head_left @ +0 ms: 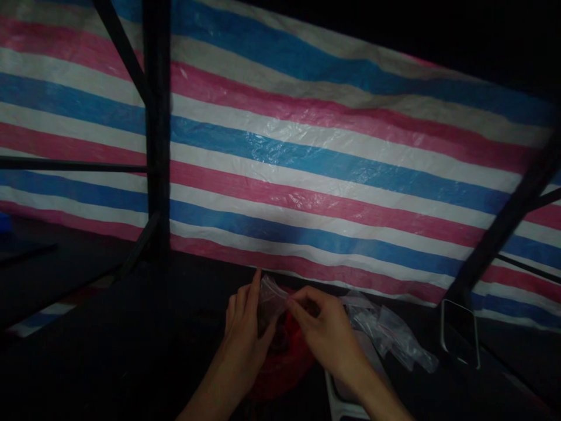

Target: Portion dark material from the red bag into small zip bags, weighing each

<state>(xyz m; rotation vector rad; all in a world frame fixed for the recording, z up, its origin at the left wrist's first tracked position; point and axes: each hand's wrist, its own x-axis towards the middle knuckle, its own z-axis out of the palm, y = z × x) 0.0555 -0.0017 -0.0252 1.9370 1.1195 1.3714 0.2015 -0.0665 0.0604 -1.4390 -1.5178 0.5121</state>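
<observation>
My left hand [243, 327] and my right hand [326, 333] meet low in the middle of the view, both pinching a small clear plastic bag [270, 298] by its top edge. The bag hangs between the fingertips, above a red object [283, 365] that sits on the dark surface under my hands. What is inside the bag is too dark to make out.
A heap of clear plastic bags [385, 330] lies to the right of my hands. A phone [459, 332] leans further right. A white tray edge [339, 400] shows below my right wrist. A striped tarpaulin [307, 175] and black metal posts [156, 128] stand behind.
</observation>
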